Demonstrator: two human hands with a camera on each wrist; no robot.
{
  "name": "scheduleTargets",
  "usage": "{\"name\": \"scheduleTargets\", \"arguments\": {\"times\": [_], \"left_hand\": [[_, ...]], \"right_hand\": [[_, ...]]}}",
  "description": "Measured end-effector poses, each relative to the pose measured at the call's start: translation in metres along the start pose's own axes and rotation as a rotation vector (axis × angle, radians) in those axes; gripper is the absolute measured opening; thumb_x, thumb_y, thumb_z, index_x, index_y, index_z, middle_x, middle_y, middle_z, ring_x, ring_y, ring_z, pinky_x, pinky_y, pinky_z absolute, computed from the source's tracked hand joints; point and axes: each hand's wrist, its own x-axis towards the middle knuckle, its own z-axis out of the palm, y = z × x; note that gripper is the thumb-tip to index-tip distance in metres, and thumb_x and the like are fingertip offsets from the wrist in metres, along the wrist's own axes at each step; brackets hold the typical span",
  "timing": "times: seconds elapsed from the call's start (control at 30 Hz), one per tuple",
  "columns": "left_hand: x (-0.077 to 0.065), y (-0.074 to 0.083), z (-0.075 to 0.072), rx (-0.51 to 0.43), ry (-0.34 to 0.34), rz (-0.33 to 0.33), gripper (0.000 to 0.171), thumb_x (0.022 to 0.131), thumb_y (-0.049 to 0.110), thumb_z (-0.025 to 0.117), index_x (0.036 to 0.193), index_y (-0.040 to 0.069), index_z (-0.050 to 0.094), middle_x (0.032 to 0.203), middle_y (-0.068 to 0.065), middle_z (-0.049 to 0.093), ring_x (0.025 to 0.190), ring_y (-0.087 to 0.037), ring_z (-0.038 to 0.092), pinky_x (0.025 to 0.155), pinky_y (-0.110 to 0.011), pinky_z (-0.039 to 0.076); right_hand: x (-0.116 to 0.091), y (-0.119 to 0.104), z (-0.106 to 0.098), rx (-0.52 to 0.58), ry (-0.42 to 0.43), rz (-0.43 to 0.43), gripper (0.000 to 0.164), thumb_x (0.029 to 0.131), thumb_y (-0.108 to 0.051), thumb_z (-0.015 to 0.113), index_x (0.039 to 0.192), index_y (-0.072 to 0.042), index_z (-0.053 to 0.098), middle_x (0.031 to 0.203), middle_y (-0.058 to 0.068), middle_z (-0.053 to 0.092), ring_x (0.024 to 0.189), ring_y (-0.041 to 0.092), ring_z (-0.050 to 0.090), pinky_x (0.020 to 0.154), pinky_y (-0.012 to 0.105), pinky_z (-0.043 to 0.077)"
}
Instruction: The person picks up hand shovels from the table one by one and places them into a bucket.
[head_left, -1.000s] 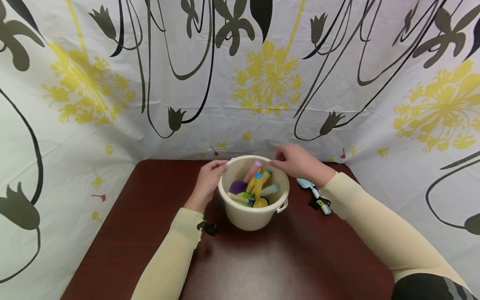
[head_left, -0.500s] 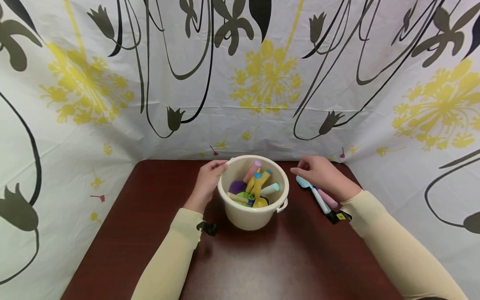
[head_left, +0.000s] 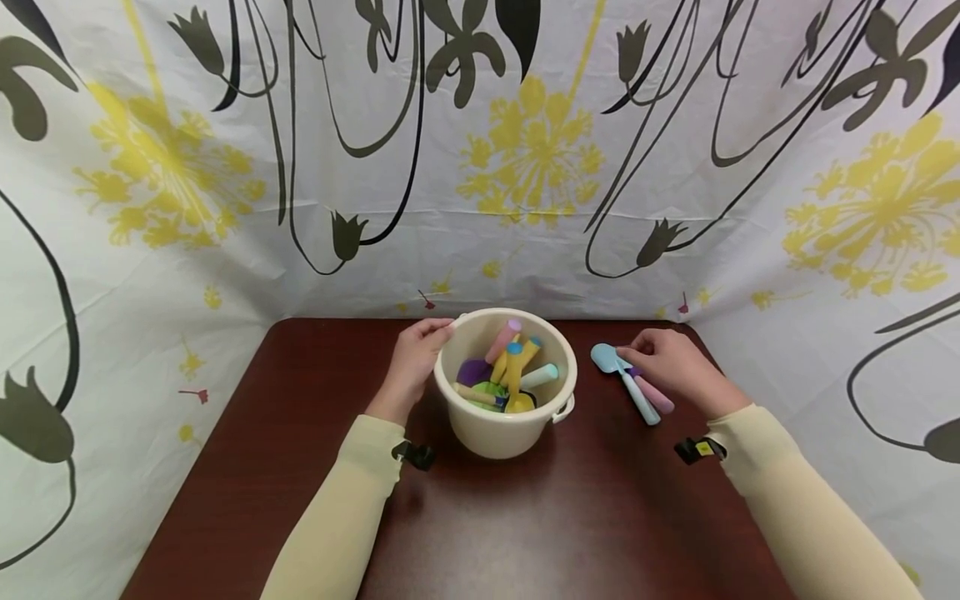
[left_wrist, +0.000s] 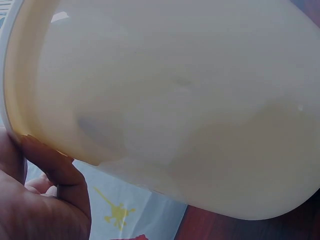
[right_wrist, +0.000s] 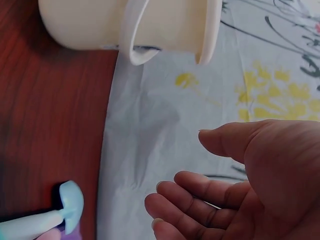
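Observation:
My left hand (head_left: pixel 412 358) grips the rim of a cream bucket (head_left: pixel 498 437); the left wrist view shows its thumb and fingers pinching the edge. Several toy tools stand inside: a pink handle (head_left: pixel 502 342), a yellow handle (head_left: pixel 513 367), a mint handle (head_left: pixel 540 377), and a purple piece (head_left: pixel 474 373) lower down. To the right, a light blue toy shovel (head_left: pixel 606 358) lies beside a tool with a pink handle (head_left: pixel 657 396), whose head is mostly hidden. Over them hovers my right hand (right_wrist: pixel 270 180), its fingers loosely bent, apart and holding nothing.
The dark red-brown table (head_left: pixel 495 533) ends just behind the bucket. A white floral sheet (head_left: pixel 420 192) hangs at the back and sides. On the bucket's right side is a white handle (right_wrist: pixel 131 35).
My right hand has moved from above the bucket's rim to the right, over the shovel and the pink-handled tool, uncovering both. My left hand and the bucket have stayed in place.

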Motion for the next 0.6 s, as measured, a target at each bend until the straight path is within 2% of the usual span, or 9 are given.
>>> {"name": "scheduleTargets", "arguments": {"times": [0.33,0.6], "left_hand": [[0.001,0.000,0.000,-0.015,-0.002,-0.003,0.025,0.109,0.024,0.075,0.127,0.008,0.081,0.125,-0.016,0.076,0.111,-0.031,0.075,0.092,-0.041,0.065],[0.000,0.000,0.001,-0.022,-0.006,-0.010,0.026,0.109,0.024,0.075,0.128,0.008,0.080,0.127,-0.017,0.076,0.114,-0.034,0.075,0.096,-0.047,0.064]], "right_hand": [[-0.001,0.045,0.010,0.029,0.016,0.068,0.046,0.109,-0.047,0.068,0.112,-0.001,0.073,0.103,0.012,0.074,0.084,0.026,0.062,0.068,0.038,0.051],[-0.003,0.076,0.020,0.056,-0.002,0.123,0.046,0.109,-0.047,0.067,0.107,-0.001,0.071,0.097,0.010,0.071,0.086,0.027,0.062,0.071,0.038,0.050]]}}
